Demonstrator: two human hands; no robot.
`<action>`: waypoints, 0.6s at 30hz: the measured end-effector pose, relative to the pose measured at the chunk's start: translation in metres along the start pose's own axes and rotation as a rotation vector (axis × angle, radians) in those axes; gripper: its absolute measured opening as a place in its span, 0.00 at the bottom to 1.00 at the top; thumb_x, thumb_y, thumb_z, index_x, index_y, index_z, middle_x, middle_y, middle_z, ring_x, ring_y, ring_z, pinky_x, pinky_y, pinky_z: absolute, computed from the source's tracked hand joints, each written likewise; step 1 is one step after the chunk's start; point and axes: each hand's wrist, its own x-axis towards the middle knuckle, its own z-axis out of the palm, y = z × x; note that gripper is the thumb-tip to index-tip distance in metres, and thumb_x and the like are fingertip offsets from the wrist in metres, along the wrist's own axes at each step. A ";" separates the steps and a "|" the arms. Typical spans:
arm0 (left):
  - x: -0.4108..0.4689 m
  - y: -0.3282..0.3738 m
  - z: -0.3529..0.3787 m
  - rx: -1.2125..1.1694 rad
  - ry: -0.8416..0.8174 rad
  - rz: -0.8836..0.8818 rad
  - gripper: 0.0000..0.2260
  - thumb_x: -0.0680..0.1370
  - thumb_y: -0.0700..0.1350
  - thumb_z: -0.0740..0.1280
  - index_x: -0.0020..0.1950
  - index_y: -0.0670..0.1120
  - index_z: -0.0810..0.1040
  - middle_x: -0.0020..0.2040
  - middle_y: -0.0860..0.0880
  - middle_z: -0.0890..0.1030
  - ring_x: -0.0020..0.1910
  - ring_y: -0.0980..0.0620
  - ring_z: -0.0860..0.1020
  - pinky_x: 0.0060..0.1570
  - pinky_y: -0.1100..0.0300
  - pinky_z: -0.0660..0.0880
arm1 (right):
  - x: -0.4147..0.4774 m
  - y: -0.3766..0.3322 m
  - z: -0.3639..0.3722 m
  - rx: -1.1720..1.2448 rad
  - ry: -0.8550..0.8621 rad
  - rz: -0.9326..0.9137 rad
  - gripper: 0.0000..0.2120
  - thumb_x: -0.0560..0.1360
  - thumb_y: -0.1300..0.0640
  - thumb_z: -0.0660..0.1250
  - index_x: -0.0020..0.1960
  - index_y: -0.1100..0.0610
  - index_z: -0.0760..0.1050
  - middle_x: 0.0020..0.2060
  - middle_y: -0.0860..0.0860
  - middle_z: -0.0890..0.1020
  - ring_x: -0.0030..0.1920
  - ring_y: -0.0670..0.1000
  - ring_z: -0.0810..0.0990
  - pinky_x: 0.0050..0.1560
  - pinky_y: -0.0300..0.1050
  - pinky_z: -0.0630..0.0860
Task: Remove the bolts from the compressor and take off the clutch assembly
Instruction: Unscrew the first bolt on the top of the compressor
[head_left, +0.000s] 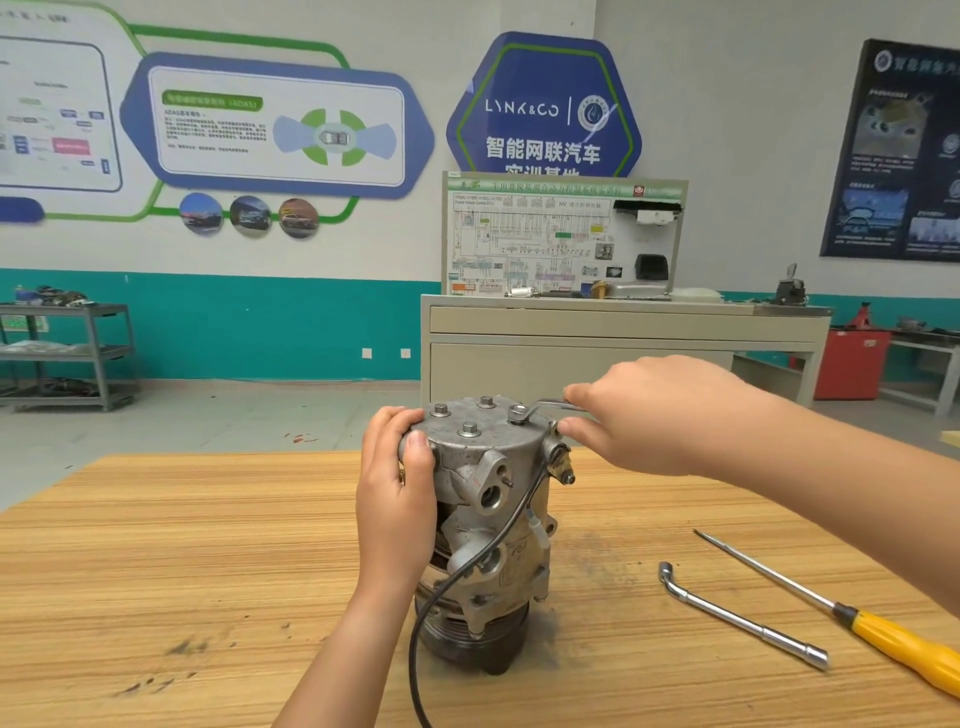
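Note:
A grey metal compressor stands upright on the wooden table, pulley end down, with a black cable hanging from its side. Several hex bolts stick up from its top cover. My left hand grips the left side of the cover, thumb on the rim. My right hand holds a silver wrench whose head sits on the right-hand bolt; most of the wrench handle is hidden in my hand.
On the table to the right lie an L-shaped socket wrench and a long screwdriver with a yellow handle. Beyond the table stand a beige bench with a wiring display board and a metal shelf rack at the left wall.

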 end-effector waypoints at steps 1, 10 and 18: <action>0.000 0.000 0.000 -0.001 -0.001 -0.005 0.15 0.75 0.53 0.51 0.55 0.52 0.73 0.62 0.53 0.71 0.57 0.75 0.66 0.48 0.83 0.59 | -0.001 -0.001 0.003 -0.028 0.031 -0.011 0.23 0.80 0.41 0.47 0.63 0.53 0.70 0.50 0.52 0.79 0.51 0.56 0.78 0.40 0.46 0.68; 0.002 0.002 0.001 -0.028 0.008 0.038 0.21 0.71 0.60 0.49 0.54 0.52 0.73 0.56 0.64 0.70 0.54 0.77 0.66 0.46 0.83 0.59 | 0.001 0.018 0.053 -0.128 0.298 0.039 0.24 0.80 0.47 0.40 0.72 0.55 0.54 0.47 0.49 0.78 0.41 0.51 0.78 0.30 0.43 0.65; 0.003 0.001 -0.003 -0.030 -0.014 0.020 0.20 0.70 0.61 0.50 0.53 0.55 0.73 0.58 0.63 0.70 0.56 0.75 0.67 0.48 0.82 0.61 | 0.106 0.018 0.066 0.038 0.213 -0.114 0.14 0.82 0.52 0.50 0.63 0.49 0.69 0.62 0.45 0.75 0.56 0.52 0.76 0.48 0.45 0.72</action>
